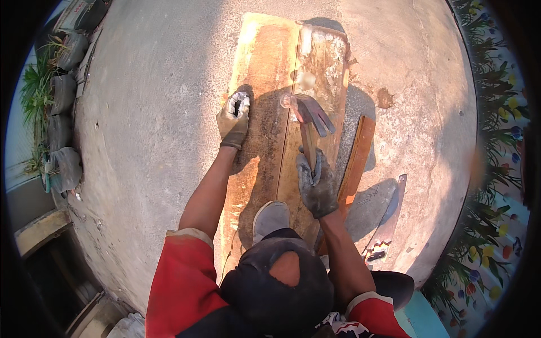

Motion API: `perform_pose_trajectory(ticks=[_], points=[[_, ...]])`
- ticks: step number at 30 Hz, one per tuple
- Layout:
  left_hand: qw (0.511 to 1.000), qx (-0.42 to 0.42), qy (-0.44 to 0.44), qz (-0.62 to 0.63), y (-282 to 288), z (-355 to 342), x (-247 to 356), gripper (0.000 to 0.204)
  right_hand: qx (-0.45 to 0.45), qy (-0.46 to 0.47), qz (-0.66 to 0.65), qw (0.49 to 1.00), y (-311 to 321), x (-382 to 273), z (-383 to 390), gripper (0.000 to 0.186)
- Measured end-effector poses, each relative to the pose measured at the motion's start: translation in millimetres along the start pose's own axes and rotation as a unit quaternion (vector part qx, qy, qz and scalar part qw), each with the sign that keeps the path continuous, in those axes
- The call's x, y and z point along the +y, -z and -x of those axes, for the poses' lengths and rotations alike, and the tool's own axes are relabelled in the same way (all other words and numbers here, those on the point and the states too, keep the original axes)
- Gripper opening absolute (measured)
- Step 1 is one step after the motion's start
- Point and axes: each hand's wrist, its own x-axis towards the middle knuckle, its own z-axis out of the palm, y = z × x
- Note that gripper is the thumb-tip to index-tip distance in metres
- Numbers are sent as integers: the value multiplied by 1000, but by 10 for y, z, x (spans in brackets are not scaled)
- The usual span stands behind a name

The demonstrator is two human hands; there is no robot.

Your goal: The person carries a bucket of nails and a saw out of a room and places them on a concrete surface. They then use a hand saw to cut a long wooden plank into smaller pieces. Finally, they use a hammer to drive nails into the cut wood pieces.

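My right hand [317, 184], in a dark-stained glove, is wrapped round the wooden handle of a claw hammer [307, 115]. The hammer's metal head hangs over the right part of a wooden board [265, 73], claw toward the right. My left hand [234, 115], in a glove with a pale palm, is closed at the board's left edge. Its fingers are curled together; whatever they may hold cannot be made out. A grey shoe [270, 218] rests on the board's near part, between my arms. A seam runs along the board, with the right strip [321, 62] paler and worn.
A narrow reddish-brown wood strip [356, 160] lies right of the board. Beyond it on the concrete ground [152, 112] is a handsaw [389, 217]. Dark plant pots [63, 96] line the left side, and a flower-patterned wall [501, 141] bounds the right.
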Motion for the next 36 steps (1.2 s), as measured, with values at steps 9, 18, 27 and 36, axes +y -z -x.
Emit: perform_pose_trajectory(ticks=[9, 18, 27, 36], points=[[991, -43, -78, -99, 50, 91, 174, 29, -140, -4, 106, 984, -554, -76, -474, 41], [991, -68, -85, -75, 111, 80, 163, 35, -129, 39, 122, 983, -633, 196, -463, 44], [980, 14, -5, -199, 332, 502, 5, 33, -92, 151, 95, 980, -608, 240, -455, 37], [981, 2, 7, -196, 357, 517, -60, 34, -128, 11, 75, 989, -620, 146, -437, 41]])
